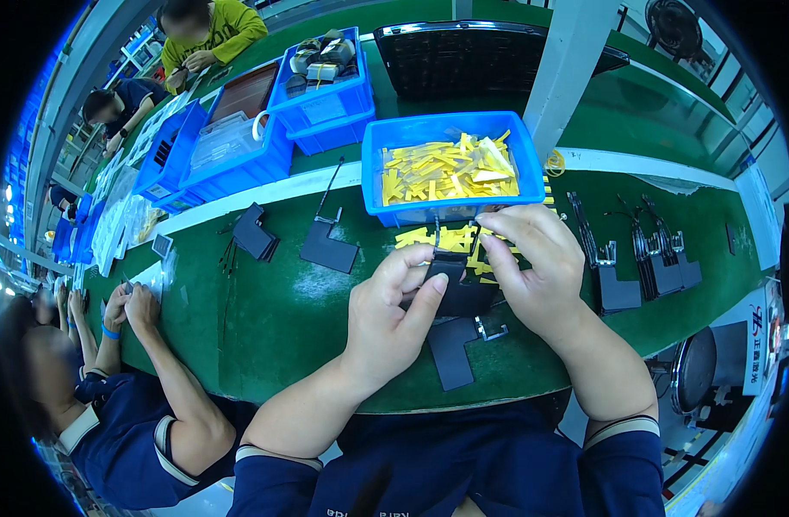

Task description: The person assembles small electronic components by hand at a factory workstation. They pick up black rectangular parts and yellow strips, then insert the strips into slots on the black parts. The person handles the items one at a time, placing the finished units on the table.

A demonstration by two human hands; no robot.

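With the dark part (465, 297) as the clock's centre, the left hand (386, 314) comes in from 8 o'clock and pinches it between thumb and fingers above the green tabletop (274, 345). The right hand (537, 267), at 2 o'clock, has its thumb and forefinger brought together on a thin dark cable (475, 237) rising from the part.

The table's near edge (498, 400) curves across 6 o'clock; an L-shaped part (450, 353) with a metal bracket lies just beside it, under the hands. At 12 o'clock a blue bin (394, 214) of yellow strips (446, 168) limits forward reach, with loose strips spilled in front of it. A metal post (575, 69) stands at 1 o'clock. Dark parts with cables (617, 293) bound the right side at 3 o'clock, and another L-shaped piece (330, 250) lies at 10 o'clock. Green surface stretches between the left forearm and a co-worker (145, 414) at 8 o'clock.

A white panel (752, 340) just past 3 o'clock bears a red logo and dark characters. A blue crate (324, 108) at 11 o'clock has a pale label, too small to read. Light lettering crosses the shirt (446, 457) at 6 o'clock.
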